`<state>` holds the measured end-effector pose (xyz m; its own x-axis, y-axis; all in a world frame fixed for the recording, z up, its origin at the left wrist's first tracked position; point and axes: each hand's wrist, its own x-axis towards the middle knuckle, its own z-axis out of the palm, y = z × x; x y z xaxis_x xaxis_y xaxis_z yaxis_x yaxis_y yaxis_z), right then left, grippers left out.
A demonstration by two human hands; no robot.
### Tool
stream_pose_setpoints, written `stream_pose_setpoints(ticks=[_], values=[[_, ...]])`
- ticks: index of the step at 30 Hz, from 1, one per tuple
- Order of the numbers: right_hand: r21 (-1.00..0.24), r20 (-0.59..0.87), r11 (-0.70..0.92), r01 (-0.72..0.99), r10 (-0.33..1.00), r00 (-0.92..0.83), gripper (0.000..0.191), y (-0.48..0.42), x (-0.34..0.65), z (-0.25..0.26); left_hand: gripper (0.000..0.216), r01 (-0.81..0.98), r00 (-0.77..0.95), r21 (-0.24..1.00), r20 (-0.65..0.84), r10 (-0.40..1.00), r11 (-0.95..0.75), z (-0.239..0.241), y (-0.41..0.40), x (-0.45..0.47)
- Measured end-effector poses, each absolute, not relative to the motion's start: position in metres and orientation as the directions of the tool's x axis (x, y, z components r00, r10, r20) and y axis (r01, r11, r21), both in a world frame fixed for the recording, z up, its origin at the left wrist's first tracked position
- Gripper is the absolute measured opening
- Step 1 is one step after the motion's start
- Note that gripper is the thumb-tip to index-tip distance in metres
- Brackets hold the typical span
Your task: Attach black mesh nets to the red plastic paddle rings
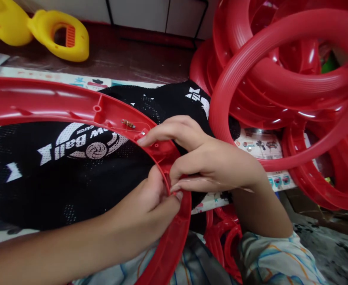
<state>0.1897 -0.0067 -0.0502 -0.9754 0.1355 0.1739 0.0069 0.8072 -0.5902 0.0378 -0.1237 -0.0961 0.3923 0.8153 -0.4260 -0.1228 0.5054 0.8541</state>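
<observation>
- Left hand is pinching the inner rim of the red ring, its grip closed on it.
- Right hand is clasping the same rim, its grip closed over the black net.

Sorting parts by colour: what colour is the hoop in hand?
The hoop is red, seen best in the head view.

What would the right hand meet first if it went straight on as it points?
The right hand touches the red ring; going on leftward, it would probably reach the small metal part on it, though depth is unclear.
</observation>
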Motion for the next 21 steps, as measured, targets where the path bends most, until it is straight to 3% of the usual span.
stream_pose_setpoints(ticks=[5, 15, 21], values=[[-0.610, 0.107, 0.788, 0.084, 0.187, -0.976, 0.017, -0.011, 0.186, -0.050, 0.022, -0.227, 0.365, 0.818, -0.432, 0.825, 0.529, -0.095, -0.124, 0.042], [-0.533, 0.054, 0.826, 0.181, 0.247, -0.967, 0.008, -0.024, 0.184, -0.050, 0.017, 0.102, 0.299, 0.870, -0.490, 0.819, 0.483, -0.103, -0.132, 0.029], [-0.512, 0.023, 0.831, 0.217, 0.265, -0.964, 0.010, -0.027, 0.182, -0.047, 0.010, 0.106, 0.238, 0.860, -0.510, 0.827, 0.500, -0.095, -0.126, 0.034]])
